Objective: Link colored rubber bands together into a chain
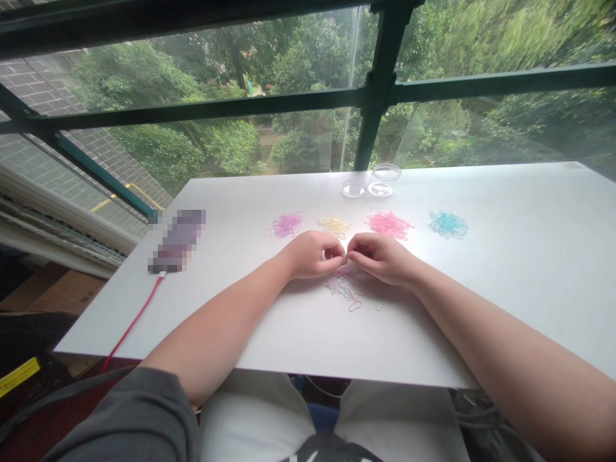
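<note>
My left hand (312,255) and my right hand (384,258) meet above the middle of the white table (505,269), thumbs and fingertips pinched close together. Whatever lies between the fingertips is too small to make out. Just below them is a loose pile of mixed-colour small rubber bands (347,295), partly covered by the hands. Beyond the hands, sorted bands lie in a row: a purple pile (287,224), a yellow pile (335,226), a pink pile (389,224) and a turquoise pile (448,223). My left hand partly overlaps the yellow pile's near edge.
A clear round container (386,173) and a clear round lid (353,190) are at the table's back edge. At left lies a blurred-out phone-like object (178,240) with a red cable (135,317) running over the front edge. A window with a green frame (370,115) stands behind.
</note>
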A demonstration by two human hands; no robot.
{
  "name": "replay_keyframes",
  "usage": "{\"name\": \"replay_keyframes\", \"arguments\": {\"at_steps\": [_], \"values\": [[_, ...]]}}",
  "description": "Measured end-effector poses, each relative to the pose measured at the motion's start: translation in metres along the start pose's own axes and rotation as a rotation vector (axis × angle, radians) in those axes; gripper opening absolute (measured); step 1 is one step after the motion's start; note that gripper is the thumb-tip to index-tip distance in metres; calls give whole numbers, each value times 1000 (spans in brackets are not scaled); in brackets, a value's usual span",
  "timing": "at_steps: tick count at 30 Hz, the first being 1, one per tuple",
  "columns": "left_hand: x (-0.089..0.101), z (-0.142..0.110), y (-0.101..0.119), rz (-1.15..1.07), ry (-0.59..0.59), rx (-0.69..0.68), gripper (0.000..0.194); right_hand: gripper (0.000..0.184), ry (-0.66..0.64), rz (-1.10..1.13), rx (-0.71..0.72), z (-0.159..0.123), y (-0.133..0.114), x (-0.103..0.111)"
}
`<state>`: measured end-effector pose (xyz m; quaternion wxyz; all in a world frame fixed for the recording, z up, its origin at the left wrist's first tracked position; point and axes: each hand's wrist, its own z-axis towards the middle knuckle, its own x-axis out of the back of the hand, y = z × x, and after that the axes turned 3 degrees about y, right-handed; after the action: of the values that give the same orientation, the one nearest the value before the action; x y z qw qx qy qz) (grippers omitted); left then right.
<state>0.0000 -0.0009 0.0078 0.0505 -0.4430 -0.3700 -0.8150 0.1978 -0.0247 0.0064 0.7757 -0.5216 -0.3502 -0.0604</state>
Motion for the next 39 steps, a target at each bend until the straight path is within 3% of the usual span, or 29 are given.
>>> {"name": "replay_keyframes", "arguments": {"at_steps": [13, 19, 26, 39], "values": [[3, -1, -2, 19, -1, 33, 8, 3, -18, 15, 15, -3, 1, 8], [4, -2, -6, -38, 3, 90, 10, 8, -103, -54, 33, -5, -4, 13], [4, -2, -6, -80, 15, 83, 11, 19, 17, -154, 32, -3, 2, 11], [0, -4, 0, -81, -23, 74, 9, 9, 67, -129, 106, -1, 1, 3]]}}
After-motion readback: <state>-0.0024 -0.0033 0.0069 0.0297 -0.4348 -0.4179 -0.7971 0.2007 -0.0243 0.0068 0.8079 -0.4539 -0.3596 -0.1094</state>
